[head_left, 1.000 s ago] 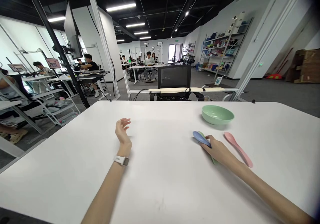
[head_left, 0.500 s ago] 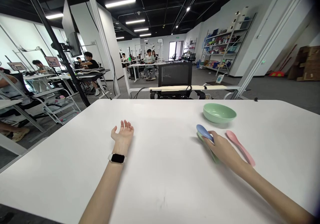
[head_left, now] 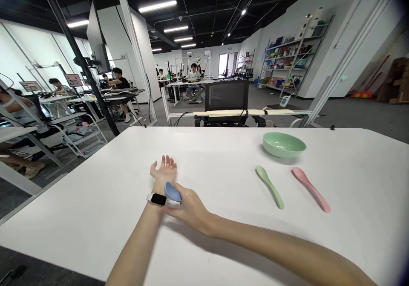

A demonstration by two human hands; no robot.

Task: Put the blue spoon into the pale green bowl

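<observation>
My left hand (head_left: 164, 171) is palm up over the white table (head_left: 223, 154), fingers apart and slightly curled, with nothing in it. On that wrist is a watch (head_left: 158, 199) with a black face. My right hand (head_left: 191, 207) is closed around a blue spoon (head_left: 173, 192), whose bowl sticks out beside the watch. Its thumb side reaches the left wrist; whether it presses on it I cannot tell. The spoon's handle is hidden in the hand. To the right lie a green spoon (head_left: 270, 187) and a pink spoon (head_left: 311, 189), side by side.
Beyond the spoons stands a green bowl (head_left: 284, 144). Past the table's far edge are a metal frame bar (head_left: 281, 112) and a black chair (head_left: 226, 95). A white cart (head_left: 84, 139) stands off to the left, and people sit at other desks.
My right hand has carried the blue spoon left, from above the green spoon to my left wrist. The green spoon now shows in full. The view has shifted slightly.
</observation>
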